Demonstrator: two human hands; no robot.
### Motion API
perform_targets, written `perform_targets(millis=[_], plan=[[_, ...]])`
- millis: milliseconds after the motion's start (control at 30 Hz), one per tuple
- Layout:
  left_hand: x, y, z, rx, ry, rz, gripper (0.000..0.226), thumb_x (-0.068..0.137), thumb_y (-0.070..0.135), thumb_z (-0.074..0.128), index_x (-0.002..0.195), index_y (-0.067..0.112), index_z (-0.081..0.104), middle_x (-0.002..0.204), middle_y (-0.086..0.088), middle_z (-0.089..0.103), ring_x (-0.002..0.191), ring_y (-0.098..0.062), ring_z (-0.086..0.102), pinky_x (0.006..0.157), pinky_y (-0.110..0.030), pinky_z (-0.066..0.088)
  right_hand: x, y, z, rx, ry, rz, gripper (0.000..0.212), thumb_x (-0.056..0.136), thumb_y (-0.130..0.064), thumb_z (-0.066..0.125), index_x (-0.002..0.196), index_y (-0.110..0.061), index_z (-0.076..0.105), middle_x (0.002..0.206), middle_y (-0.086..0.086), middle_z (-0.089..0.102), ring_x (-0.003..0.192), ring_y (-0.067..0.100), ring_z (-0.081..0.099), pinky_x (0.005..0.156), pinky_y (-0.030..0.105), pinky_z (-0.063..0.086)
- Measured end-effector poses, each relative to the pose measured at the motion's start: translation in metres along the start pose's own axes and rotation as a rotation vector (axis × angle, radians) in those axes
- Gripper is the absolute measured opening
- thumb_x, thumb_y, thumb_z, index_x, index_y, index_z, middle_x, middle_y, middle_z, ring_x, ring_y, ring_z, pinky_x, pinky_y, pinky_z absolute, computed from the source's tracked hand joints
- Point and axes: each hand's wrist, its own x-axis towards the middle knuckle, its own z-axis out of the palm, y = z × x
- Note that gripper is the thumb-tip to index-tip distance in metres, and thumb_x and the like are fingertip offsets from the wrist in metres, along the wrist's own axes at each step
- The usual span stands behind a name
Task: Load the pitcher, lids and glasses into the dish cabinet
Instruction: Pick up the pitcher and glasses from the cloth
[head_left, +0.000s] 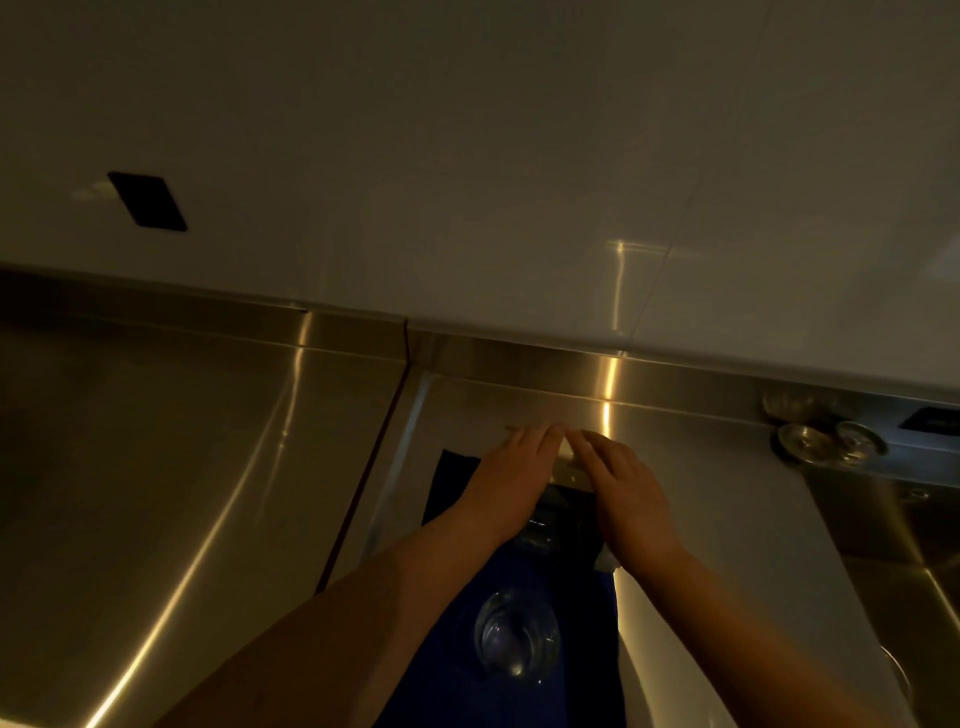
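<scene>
Both my hands reach forward over a dark blue mat (457, 670) on the steel counter. My left hand (511, 475) and my right hand (621, 483) meet at the fingertips. They close from either side on a pale, clear object (569, 462); the dim light hides what it is. A clear glass (517, 639) stands on the mat below my wrists. Another clear glass item (535, 530) lies between my forearms, partly hidden. No dish cabinet or pitcher is in sight.
The steel counter (171, 467) runs left to right, with a raised back edge against a white wall (467, 156). Two round metal pieces (831, 441) sit at the back right beside a sink basin (914, 561). A dark rectangle (148, 201) is on the wall.
</scene>
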Motion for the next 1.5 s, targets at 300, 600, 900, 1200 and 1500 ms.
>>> perform_targets(millis=[300,600,900,1200,1500], plan=[[-0.002,-0.007,0.007,-0.173,0.054,-0.164,0.045,0.095,0.014,0.048,0.138,0.01,0.035,0.135,-0.009,0.043,0.118,-0.02,0.043,0.093,-0.026,0.035,0.022,-0.014,0.004,0.012,0.016,-0.107,0.077,0.057,0.003,0.08,0.129,-0.002,0.052,0.122,0.017,0.059,0.103,0.033,0.061,0.085,0.038,0.048],[0.017,-0.005,-0.026,-0.008,0.094,0.027,0.053,0.086,0.004,0.057,0.136,0.006,0.038,0.136,-0.013,0.042,0.124,-0.024,0.04,0.102,-0.029,0.034,0.029,-0.02,-0.008,0.108,0.112,0.034,0.069,0.067,0.001,0.077,0.13,-0.003,0.05,0.123,0.018,0.056,0.106,0.03,0.058,0.082,0.03,0.047],[0.003,-0.015,-0.024,0.178,-0.024,0.114,0.055,0.088,0.006,0.056,0.139,0.004,0.036,0.146,-0.012,0.035,0.135,-0.024,0.031,0.109,-0.031,0.028,0.02,-0.039,0.013,0.297,0.099,0.192,0.064,0.076,-0.014,0.074,0.131,-0.02,0.043,0.118,0.005,0.054,0.097,0.01,0.051,0.067,0.02,0.037],[-0.004,-0.021,-0.017,0.217,0.037,-0.054,0.074,0.09,0.031,0.06,0.147,0.007,0.02,0.156,-0.01,0.013,0.144,-0.025,0.015,0.115,-0.036,0.0,0.007,-0.023,0.01,0.179,-0.03,0.072,0.077,0.076,-0.007,0.071,0.142,-0.017,0.031,0.133,0.012,0.047,0.108,0.025,0.055,0.067,0.03,0.052],[-0.015,-0.023,-0.011,0.048,-0.032,-0.143,0.066,0.099,0.034,0.038,0.149,0.014,0.001,0.159,-0.004,0.0,0.145,-0.016,-0.007,0.112,-0.026,-0.01,0.01,-0.024,0.011,0.026,-0.107,-0.103,0.091,0.063,0.012,0.074,0.142,-0.003,0.031,0.147,0.019,0.033,0.136,0.03,0.026,0.107,0.04,0.028]])
